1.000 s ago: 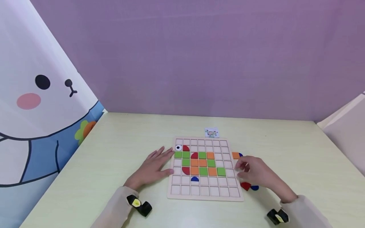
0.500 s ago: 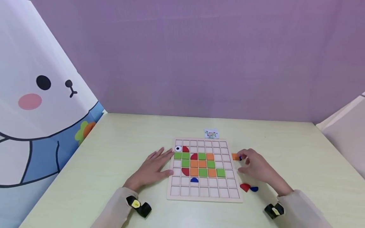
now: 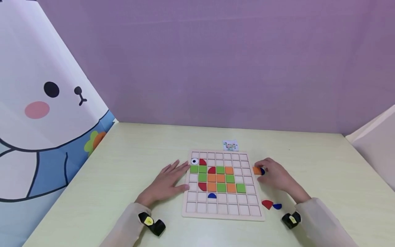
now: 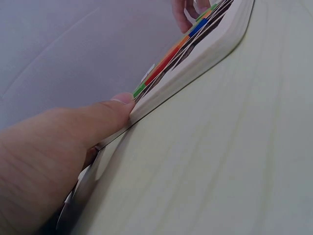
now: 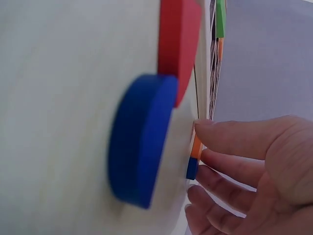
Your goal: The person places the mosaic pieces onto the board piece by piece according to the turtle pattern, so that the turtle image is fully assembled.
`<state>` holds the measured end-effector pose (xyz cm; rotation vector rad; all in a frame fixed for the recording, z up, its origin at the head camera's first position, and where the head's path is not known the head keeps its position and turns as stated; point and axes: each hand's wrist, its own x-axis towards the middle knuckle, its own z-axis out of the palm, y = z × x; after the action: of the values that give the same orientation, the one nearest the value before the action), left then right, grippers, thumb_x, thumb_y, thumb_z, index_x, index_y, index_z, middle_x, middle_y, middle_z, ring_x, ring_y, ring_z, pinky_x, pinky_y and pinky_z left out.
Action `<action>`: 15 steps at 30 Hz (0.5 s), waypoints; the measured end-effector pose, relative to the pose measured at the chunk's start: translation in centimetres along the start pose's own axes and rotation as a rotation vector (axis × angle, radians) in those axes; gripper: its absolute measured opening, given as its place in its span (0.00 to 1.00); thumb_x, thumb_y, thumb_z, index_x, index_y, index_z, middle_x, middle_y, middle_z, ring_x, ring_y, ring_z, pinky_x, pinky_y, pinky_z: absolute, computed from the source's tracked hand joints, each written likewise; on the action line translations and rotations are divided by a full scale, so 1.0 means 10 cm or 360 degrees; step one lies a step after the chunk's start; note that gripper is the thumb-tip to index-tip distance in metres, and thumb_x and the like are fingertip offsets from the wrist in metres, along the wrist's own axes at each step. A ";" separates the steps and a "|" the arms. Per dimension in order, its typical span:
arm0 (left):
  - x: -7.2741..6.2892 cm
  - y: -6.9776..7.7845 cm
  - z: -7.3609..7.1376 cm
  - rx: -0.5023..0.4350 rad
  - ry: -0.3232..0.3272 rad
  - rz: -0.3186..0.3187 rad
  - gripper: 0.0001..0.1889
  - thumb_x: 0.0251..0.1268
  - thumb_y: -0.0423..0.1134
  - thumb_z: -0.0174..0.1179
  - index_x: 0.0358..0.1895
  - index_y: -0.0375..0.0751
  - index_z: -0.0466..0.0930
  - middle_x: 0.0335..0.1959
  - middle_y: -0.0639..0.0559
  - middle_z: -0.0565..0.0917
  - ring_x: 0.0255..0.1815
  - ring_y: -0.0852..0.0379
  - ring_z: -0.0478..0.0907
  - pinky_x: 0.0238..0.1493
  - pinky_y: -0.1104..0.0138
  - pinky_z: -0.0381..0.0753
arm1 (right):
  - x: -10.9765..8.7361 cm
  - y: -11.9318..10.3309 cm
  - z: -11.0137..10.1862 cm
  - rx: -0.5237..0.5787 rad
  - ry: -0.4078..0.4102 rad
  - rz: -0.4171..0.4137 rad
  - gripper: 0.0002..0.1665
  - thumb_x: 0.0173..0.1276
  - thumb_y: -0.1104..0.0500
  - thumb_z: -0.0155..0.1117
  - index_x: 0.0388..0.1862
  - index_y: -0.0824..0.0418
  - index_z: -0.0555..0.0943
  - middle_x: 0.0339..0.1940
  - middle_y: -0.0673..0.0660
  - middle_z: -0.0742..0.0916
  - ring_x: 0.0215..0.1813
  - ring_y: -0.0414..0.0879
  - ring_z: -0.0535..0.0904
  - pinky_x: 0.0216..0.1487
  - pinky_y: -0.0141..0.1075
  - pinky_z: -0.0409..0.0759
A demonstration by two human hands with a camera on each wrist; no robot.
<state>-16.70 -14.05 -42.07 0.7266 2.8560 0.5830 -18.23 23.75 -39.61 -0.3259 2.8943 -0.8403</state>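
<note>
A pale wooden grid board [image 3: 223, 209] lies on the table, bearing green, orange, red and blue pieces and a round eye piece [image 3: 194, 161]. My left hand [image 3: 165, 181] rests with fingers spread at its left edge; in the left wrist view the thumb [image 4: 115, 107] touches the board's side. Beyond the right edge, my right hand [image 3: 276, 175] pinches an orange square tile [image 3: 256, 170] between thumb and fingers. A blue half-round piece [image 3: 262, 171] lies against that tile, close under the fingers. Nearer me are a red quarter-round piece [image 3: 267, 204] and another blue half-round piece [image 3: 277, 206].
A small printed card [image 3: 230, 145] lies just behind the board. The pale table [image 3: 154, 140] ends at a purple cloth wall [image 3: 222, 68], with a cartoon-printed panel [image 3: 61, 113] on the left. Each wrist wears a black camera strap.
My right hand has moved away from me along the board's right side to the orange tile, and its fingers now take hold there. My left hand stays in place.
</note>
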 end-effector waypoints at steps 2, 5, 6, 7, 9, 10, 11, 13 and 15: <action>0.00 0.00 0.00 0.0004 0.0002 0.0007 0.38 0.66 0.64 0.47 0.76 0.53 0.51 0.77 0.57 0.53 0.79 0.48 0.40 0.77 0.49 0.41 | 0.00 0.01 0.00 -0.0002 -0.0014 0.0004 0.22 0.55 0.66 0.70 0.51 0.68 0.80 0.46 0.62 0.81 0.43 0.53 0.73 0.42 0.43 0.77; 0.00 0.01 -0.01 0.0005 0.0004 0.0013 0.38 0.66 0.64 0.47 0.76 0.53 0.51 0.77 0.56 0.53 0.79 0.48 0.40 0.77 0.49 0.41 | 0.00 0.01 -0.01 0.0011 -0.0021 -0.0034 0.16 0.55 0.67 0.70 0.44 0.66 0.82 0.39 0.59 0.81 0.39 0.50 0.72 0.37 0.37 0.73; 0.00 0.01 -0.01 0.0006 0.0006 0.0014 0.38 0.66 0.64 0.47 0.75 0.52 0.52 0.77 0.56 0.53 0.79 0.48 0.40 0.77 0.49 0.42 | -0.01 0.02 -0.01 0.0016 -0.0024 -0.0050 0.14 0.55 0.67 0.70 0.42 0.65 0.82 0.37 0.57 0.81 0.38 0.49 0.72 0.36 0.36 0.72; 0.00 0.01 -0.01 0.0008 0.0008 0.0016 0.38 0.66 0.64 0.48 0.75 0.52 0.52 0.77 0.56 0.53 0.79 0.48 0.40 0.76 0.49 0.42 | -0.01 0.02 -0.01 0.0026 -0.0031 -0.0062 0.12 0.55 0.66 0.70 0.40 0.64 0.82 0.35 0.56 0.81 0.37 0.48 0.71 0.34 0.35 0.71; 0.00 0.01 -0.01 0.0013 0.0007 0.0017 0.38 0.66 0.64 0.47 0.75 0.52 0.52 0.77 0.56 0.53 0.79 0.48 0.40 0.76 0.49 0.42 | -0.02 0.03 -0.01 0.0044 -0.0045 -0.0079 0.11 0.54 0.66 0.71 0.37 0.64 0.81 0.32 0.54 0.80 0.35 0.46 0.70 0.33 0.33 0.69; 0.00 0.01 0.00 0.0015 0.0006 0.0016 0.38 0.66 0.64 0.47 0.75 0.53 0.52 0.77 0.56 0.53 0.79 0.48 0.40 0.76 0.49 0.42 | -0.02 0.03 -0.01 0.0053 -0.0053 -0.0083 0.11 0.54 0.66 0.71 0.36 0.64 0.80 0.31 0.54 0.80 0.34 0.46 0.70 0.32 0.33 0.69; 0.00 0.01 0.00 0.0016 0.0004 0.0015 0.38 0.66 0.64 0.47 0.75 0.52 0.52 0.77 0.56 0.53 0.79 0.48 0.40 0.76 0.49 0.42 | -0.02 0.04 -0.01 0.0060 -0.0059 -0.0091 0.11 0.54 0.66 0.71 0.36 0.63 0.79 0.31 0.53 0.80 0.34 0.46 0.70 0.32 0.33 0.68; 0.00 0.01 0.00 0.0017 0.0003 0.0014 0.38 0.66 0.64 0.47 0.75 0.53 0.52 0.77 0.56 0.53 0.79 0.48 0.40 0.77 0.49 0.42 | -0.03 0.04 -0.01 0.0077 -0.0068 -0.0093 0.11 0.53 0.66 0.71 0.34 0.62 0.78 0.30 0.52 0.80 0.34 0.45 0.70 0.32 0.32 0.68; 0.00 0.01 0.00 0.0016 0.0003 0.0010 0.38 0.66 0.64 0.47 0.75 0.53 0.52 0.77 0.56 0.53 0.79 0.48 0.40 0.77 0.49 0.42 | -0.03 0.04 -0.01 0.0101 -0.0069 -0.0106 0.11 0.53 0.68 0.70 0.33 0.61 0.77 0.29 0.51 0.80 0.33 0.45 0.70 0.32 0.31 0.68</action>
<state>-16.65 -14.01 -41.99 0.7375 2.8613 0.5711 -17.98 24.21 -39.67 -0.4308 2.8240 -0.9210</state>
